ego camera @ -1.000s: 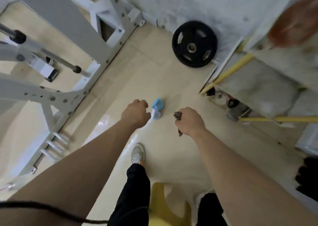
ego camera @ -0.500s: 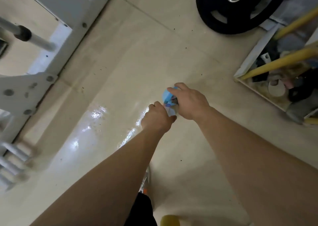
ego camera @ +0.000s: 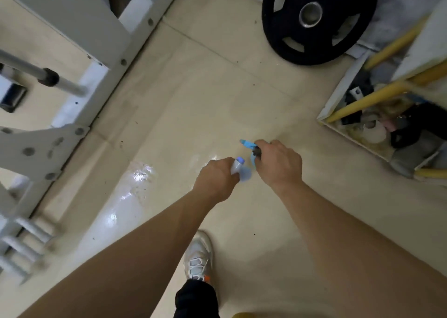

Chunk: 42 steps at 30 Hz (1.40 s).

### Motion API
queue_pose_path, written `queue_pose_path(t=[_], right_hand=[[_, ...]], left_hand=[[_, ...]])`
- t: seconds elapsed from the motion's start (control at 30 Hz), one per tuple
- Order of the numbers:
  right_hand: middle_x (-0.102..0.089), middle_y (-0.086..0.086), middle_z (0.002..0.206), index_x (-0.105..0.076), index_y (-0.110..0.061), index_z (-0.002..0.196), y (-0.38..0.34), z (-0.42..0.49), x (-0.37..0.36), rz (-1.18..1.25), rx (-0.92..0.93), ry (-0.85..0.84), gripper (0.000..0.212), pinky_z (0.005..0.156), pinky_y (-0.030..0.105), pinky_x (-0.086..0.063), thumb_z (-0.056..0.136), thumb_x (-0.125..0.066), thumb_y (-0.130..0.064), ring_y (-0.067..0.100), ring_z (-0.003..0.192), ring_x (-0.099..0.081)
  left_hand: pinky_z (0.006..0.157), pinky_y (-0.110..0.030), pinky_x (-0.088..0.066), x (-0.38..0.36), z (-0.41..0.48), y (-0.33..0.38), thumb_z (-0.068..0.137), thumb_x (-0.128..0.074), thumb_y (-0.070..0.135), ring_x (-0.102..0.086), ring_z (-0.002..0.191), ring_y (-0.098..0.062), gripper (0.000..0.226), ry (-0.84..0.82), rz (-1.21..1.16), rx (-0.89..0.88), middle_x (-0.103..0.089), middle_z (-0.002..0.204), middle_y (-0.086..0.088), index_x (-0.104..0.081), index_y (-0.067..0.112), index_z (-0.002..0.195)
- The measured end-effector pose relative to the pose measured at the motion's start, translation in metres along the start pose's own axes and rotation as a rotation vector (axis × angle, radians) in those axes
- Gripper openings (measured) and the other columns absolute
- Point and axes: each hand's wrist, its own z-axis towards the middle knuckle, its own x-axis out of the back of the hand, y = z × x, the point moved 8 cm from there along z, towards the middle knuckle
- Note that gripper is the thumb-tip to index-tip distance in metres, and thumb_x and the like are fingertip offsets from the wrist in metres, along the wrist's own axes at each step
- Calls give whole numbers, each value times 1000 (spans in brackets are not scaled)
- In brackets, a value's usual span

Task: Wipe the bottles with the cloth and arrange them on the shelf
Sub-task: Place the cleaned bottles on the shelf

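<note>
Mid-frame, the left hand (ego camera: 217,179) has its grip curled round a small white bottle (ego camera: 236,166), held above the floor (ego camera: 205,100). Just beside it, the right hand's (ego camera: 278,163) grip pinches a blue cap (ego camera: 247,144) and a dark cloth (ego camera: 257,151). The shelf (ego camera: 377,97) stands at the right edge.

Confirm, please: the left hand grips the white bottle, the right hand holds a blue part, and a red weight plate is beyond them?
Not quite: the head view shows the weight plate is black, not red. The rest stands: the left hand grips the white bottle and the right hand holds a blue part.
</note>
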Motion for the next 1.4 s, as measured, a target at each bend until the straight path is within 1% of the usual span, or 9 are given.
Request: queue_pose_path(t=[0.1,0.2,0.37,0.6,0.73,0.9,1.07,1.17,1.4], right_hand=[[-64,5,112,-57,-29,132,20,-39,57,75,-24,16,31,73,33,-44,103,-48,-37,31,97,-66],[-67,3,107,-60,-33,126,48,-84,136,194,-67,55,29,73,34,-48,99,-52,-40,31,97,-66],[-70,-1,94,-66,-30,112,107,-185,306,309,-124,142,21,59,31,-39,96,-55,-38,28,85,-65],[-73,-1,103,-69,-30,114,225,-344,507,393,-162,281,26,68,32,-43,94,-60,-44,29,101,-67],[-75,1,98,-69,-31,109,305,-413,579,410,-179,337,21,75,35,-54,94,-60,-43,28,99,-68],[-73,6,108,-72,-29,111,387,-467,629,492,-319,427,23,70,31,-44,92,-66,-41,32,102,-67],[-73,7,115,-71,-30,119,422,-475,635,539,-403,420,31,78,34,-50,91,-67,-43,33,107,-67],[-73,6,111,-71,-31,118,429,-467,639,601,-430,429,30,75,32,-50,91,-68,-42,32,103,-67],[-73,3,107,-72,-27,113,422,-424,647,605,-505,391,29,70,30,-46,91,-68,-44,28,98,-67]], left_hand=[[67,-31,-40,23,-40,47,97,-54,34,-59,86,-30,19,-33,-4,-10,-65,88,-6,-53,27,80],[57,-28,-36,56,-93,111,95,-54,31,-56,75,-25,29,-55,21,-31,-56,74,4,-48,31,66],[66,-30,-43,113,-204,238,93,-55,31,-63,87,-28,7,-21,124,-118,-66,91,-2,-55,27,88],[75,-33,-45,168,-356,432,97,-55,35,-63,96,-28,18,60,249,-293,-70,101,-6,-66,20,100],[67,-33,-38,180,-418,530,102,-49,38,-56,81,-24,25,135,256,-400,-65,91,-6,-57,20,87],[63,-34,-41,180,-464,624,103,-45,39,-58,79,-24,30,177,283,-479,-61,83,-3,-50,26,76],[74,-37,-47,169,-469,677,102,-49,31,-59,89,-30,15,213,380,-561,-65,101,-11,-55,19,98],[75,-37,-46,166,-457,700,102,-48,31,-62,96,-33,24,219,458,-620,-67,108,-13,-59,16,116],[72,-35,-41,171,-409,730,102,-49,26,-61,100,-37,24,153,502,-719,-67,112,-17,-61,11,116]])
